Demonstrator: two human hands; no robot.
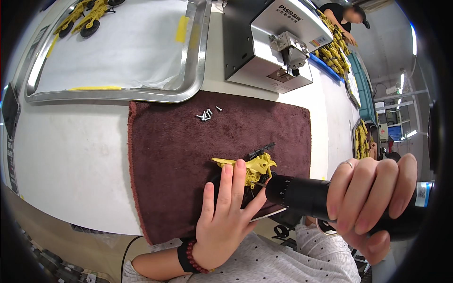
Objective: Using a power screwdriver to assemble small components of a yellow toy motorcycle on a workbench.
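A yellow toy motorcycle (258, 165) with black handlebars lies on its side on a maroon cloth mat (165, 151). My left hand (226, 219) lies over it, fingers stretched out and pressing it down; its wheels are partly hidden beneath. A black electric screwdriver (302, 194) is wrapped in the fingers of my right hand (373, 200). It is held nearly level, and its thin bit reaches the toy's side beside my left thumb. Whether a screw sits at the bit's tip is too small to tell. Several loose silver screws (206, 114) rest farther up the mat.
A metal tray (141, 96) with a white liner holds yellow toy motorcycles (89, 18) at the far left. Behind the mat stands a grey and black screw-feeding machine (271, 56). More yellow toys (332, 49) fill a blue bin at the far right, near another person (343, 21).
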